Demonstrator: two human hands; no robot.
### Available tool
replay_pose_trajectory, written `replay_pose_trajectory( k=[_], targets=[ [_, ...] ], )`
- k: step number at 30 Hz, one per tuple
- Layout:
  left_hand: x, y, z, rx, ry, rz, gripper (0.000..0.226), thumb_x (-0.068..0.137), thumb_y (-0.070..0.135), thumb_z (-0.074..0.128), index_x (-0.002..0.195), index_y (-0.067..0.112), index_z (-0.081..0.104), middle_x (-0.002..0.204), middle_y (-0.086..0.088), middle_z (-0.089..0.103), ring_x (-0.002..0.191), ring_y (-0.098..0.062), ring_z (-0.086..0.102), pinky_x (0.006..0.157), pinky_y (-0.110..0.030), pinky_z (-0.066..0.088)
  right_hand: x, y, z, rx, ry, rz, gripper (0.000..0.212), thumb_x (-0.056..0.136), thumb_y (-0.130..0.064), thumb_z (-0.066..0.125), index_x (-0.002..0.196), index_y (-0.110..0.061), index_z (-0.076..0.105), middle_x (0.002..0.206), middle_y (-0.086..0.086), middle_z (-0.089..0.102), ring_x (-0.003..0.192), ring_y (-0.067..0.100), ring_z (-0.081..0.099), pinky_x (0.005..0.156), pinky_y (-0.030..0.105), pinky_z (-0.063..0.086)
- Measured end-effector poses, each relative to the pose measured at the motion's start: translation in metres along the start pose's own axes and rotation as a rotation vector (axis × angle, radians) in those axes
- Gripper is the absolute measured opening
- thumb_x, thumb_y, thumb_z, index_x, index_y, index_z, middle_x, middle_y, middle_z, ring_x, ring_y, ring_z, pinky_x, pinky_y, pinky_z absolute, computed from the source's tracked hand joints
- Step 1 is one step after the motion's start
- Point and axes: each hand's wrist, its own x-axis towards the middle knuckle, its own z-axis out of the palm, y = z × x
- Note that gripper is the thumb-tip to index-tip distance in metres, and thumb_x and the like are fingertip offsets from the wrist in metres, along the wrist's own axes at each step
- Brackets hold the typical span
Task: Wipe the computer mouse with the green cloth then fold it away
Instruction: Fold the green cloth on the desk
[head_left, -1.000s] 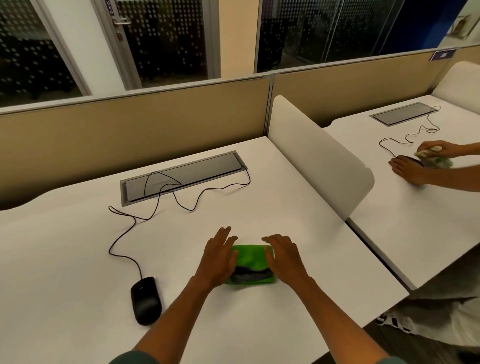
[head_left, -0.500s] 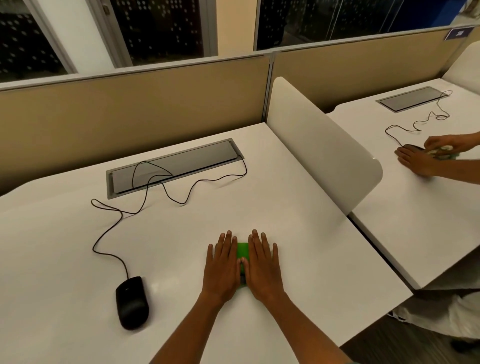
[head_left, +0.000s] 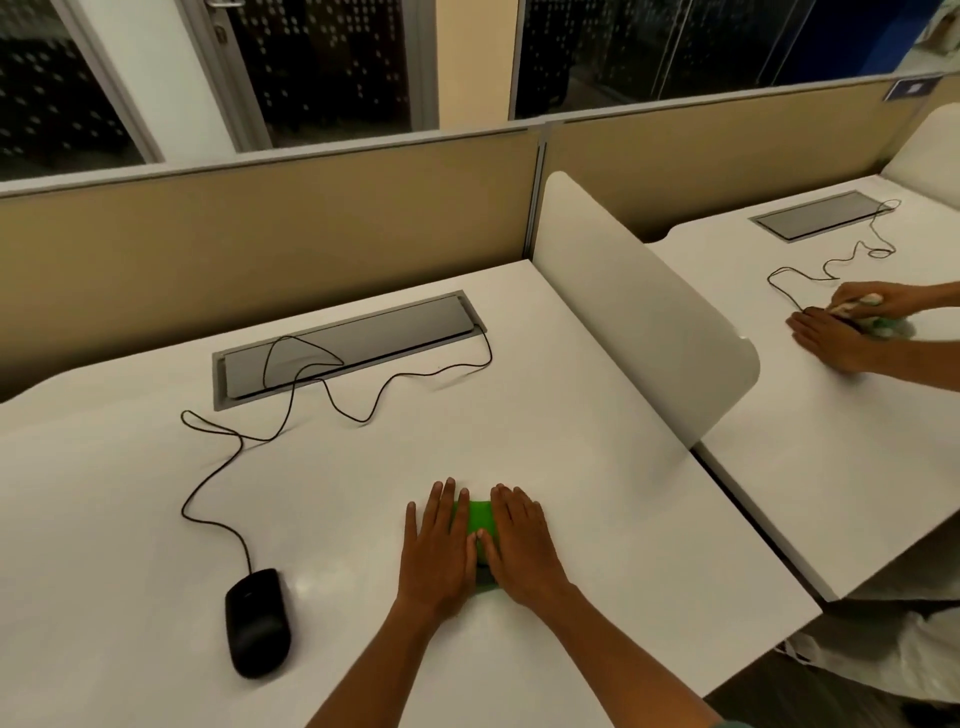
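The green cloth (head_left: 480, 519), folded small, lies flat on the white counter (head_left: 363, 467) under both hands. The left hand (head_left: 439, 551) covers its left part and the right hand (head_left: 522, 545) its right part, so only a narrow strip of green shows in the gap between them, plus a darker edge at the near side by the wrists. Neither hand forms a closed grip: both are spread flat, palms down, fingers straight and pointing away from the person, pressing on the cloth rather than pinching it. The thumbs touch or nearly touch over the middle of the cloth.

The black computer mouse (head_left: 257, 621) sits well apart to the left, near the counter's front edge, untouched. Its black cable (head_left: 332, 400) loops across the counter to a grey cable hatch (head_left: 348, 348) set into the surface near the back.

A tan partition (head_left: 260, 223) runs behind the counter, with dark glass panels (head_left: 332, 57) above it. A white rounded divider (head_left: 639, 312) stands at the right edge. Beyond it, on a neighbouring counter (head_left: 831, 441), another person's hands (head_left: 831, 338) work with a cloth at a second mouse.
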Motion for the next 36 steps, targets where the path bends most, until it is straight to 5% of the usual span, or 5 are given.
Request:
replay_pose_trajectory(
  k=[3, 10, 13, 16, 36],
  targets=[
    [0.006, -0.004, -0.007, 0.017, -0.009, 0.043, 0.060, 0.092, 0.035, 0.031, 0.146, 0.010, 0.036, 0.153, -0.014, 0.036, 0.144, -0.025, 0.014, 0.113, -0.044, -0.003, 0.007, 0.005, -0.019, 0.127, 0.018, 0.016, 0.057, 0.096, -0.049, 0.022, 0.139, -0.016, 0.041, 0.137, 0.005, 0.048, 0.127, 0.023, 0.041, 0.108, 0.034, 0.034],
    [0.033, -0.013, -0.032, 0.031, 0.061, 0.003, 0.062, 0.091, 0.035, 0.032, 0.147, 0.010, 0.031, 0.154, -0.013, 0.034, 0.144, -0.025, 0.017, 0.114, -0.041, -0.004, 0.030, 0.024, -0.044, 0.244, -0.166, -0.029, 0.026, 0.088, -0.031, 0.059, 0.114, -0.026, 0.056, 0.109, 0.000, 0.062, 0.104, 0.019, 0.055, 0.094, 0.036, 0.043],
    [0.049, -0.010, -0.038, 0.017, 0.112, -0.035, 0.062, 0.091, 0.035, 0.032, 0.148, 0.010, 0.030, 0.154, -0.014, 0.033, 0.143, -0.030, 0.028, 0.117, -0.050, 0.013, 0.038, 0.031, -0.050, 0.375, -0.209, -0.010, 0.023, 0.083, -0.027, 0.067, 0.101, -0.027, 0.053, 0.089, -0.002, 0.061, 0.081, 0.015, 0.057, 0.077, 0.032, 0.049],
    [0.064, -0.004, -0.044, 0.011, 0.138, -0.045, 0.063, 0.089, 0.032, 0.030, 0.147, 0.009, 0.029, 0.154, -0.016, 0.034, 0.142, -0.033, 0.031, 0.110, -0.057, 0.028, 0.048, 0.043, -0.056, 0.436, -0.163, 0.015, 0.023, 0.082, -0.025, 0.067, 0.093, -0.027, 0.047, 0.085, 0.003, 0.063, 0.075, 0.017, 0.057, 0.066, 0.027, 0.045],
    [0.139, 0.016, -0.034, -0.004, 0.145, -0.082, 0.064, 0.095, 0.043, 0.015, 0.153, 0.015, 0.012, 0.162, -0.009, 0.005, 0.149, -0.025, 0.000, 0.116, -0.050, 0.004, 0.145, 0.187, -0.121, 0.499, 0.525, 0.460, 0.008, 0.088, -0.003, 0.055, 0.082, -0.009, 0.054, 0.088, 0.009, 0.056, 0.081, 0.028, 0.055, 0.066, 0.033, 0.042]
  ],
)
